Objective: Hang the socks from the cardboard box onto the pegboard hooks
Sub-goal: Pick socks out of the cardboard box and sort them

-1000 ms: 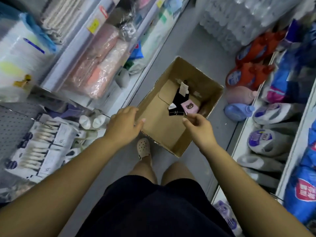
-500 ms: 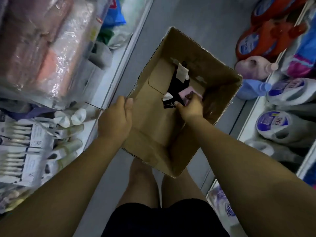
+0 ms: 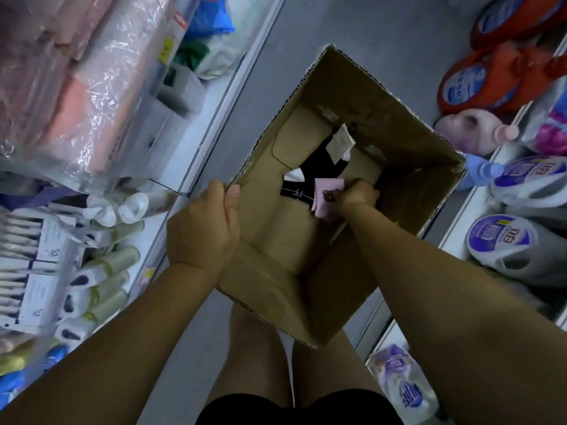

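I start with the room. A narrow strip of grey floor runs between a shelf of wrapped goods on my left and a low shelf of detergent bottles on my right, so there is little space either side. The pegboard is not in view, so I cannot tell which way the lift must travel.

The cardboard box sits between the shelves, tilted toward me with its mouth open. My left hand grips its near-left rim, thumb over the edge, steadying it.

My right hand is deep inside, at the box's bottom, clearly the nearer hand to the socks. Its fingers are curled and pinch the pink sock, which lies just left of the knuckles. I judge that grasp looks set for lifting.

The black sock touches the pink 1 on its far-left side, partly under it. Its long axis runs from near-left to far-right, ending in a white card. I would lift straight up, lest the black 1 drag along.
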`<state>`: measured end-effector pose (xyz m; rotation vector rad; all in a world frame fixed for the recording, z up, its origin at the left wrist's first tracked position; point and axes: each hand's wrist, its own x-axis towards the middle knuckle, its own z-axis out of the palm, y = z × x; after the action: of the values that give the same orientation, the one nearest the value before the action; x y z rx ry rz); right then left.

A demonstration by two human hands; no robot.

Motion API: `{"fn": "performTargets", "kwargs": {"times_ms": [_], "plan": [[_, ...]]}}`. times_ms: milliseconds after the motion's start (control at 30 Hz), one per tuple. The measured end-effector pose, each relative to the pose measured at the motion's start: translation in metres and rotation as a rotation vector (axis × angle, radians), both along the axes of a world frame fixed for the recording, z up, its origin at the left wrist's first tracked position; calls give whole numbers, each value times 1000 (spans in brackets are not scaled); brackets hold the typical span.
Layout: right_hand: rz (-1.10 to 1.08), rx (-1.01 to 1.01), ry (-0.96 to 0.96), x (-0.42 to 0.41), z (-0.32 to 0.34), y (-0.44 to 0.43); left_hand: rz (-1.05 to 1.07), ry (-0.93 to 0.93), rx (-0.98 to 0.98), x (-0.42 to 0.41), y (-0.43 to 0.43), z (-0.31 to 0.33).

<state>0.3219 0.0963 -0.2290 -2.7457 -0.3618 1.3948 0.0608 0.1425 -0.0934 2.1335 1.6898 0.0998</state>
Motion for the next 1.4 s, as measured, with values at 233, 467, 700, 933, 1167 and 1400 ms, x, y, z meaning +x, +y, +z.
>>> {"fn": "performTargets", "kwargs": {"times_ms": [233,467,700,933,1167,1400], "plan": [[-235,294,82,-15,7,9,-19,-5,12,0,2,0],[-411,405,152,-10,9,33,-44,-54,-3,-1,2,-1],[-466,491,210,-30,45,12,-42,-48,-67,-1,4,7],[-304,572,475,-52,159,-46,-51,-15,-378,-5,13,29],[-107,695,610,-75,273,-90,-28,-473,-495,-9,0,126],[36,760,564,-114,324,-119,-18,-605,-828,-11,-38,175]]}}
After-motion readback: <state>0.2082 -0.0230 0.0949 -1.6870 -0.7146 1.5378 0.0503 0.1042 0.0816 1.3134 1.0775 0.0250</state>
